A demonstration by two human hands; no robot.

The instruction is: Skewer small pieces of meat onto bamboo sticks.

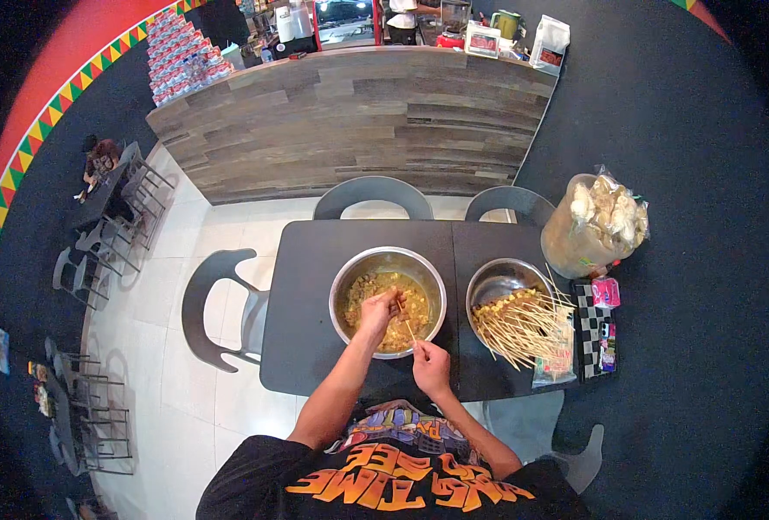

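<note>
A deep metal bowl [437, 286] stands before me with small pieces of food, seemingly marinated meat [366, 286], in yellowish sauce. Over it, my left hand [379, 311] pinches the upper end of a thin wooden skewer [409, 328], where a dark piece of food shows. The skewer's lower end is between the fingers of my right hand [432, 368], just past the bowl's near rim. To the right, a second metal bowl [498, 279] holds many loaded skewers [521, 325], their bare sticks fanned towards me. The fingertips of my left hand are partly hidden.
A clear packet of sticks [556, 361] lies beside the second bowl. Further right are a checkered tray [590, 331], a pink pack [606, 292] and a large container [569, 237] with filled plastic bags. Chairs [218, 312] surround the black table [300, 299]; a wood-panelled counter [358, 123] stands beyond.
</note>
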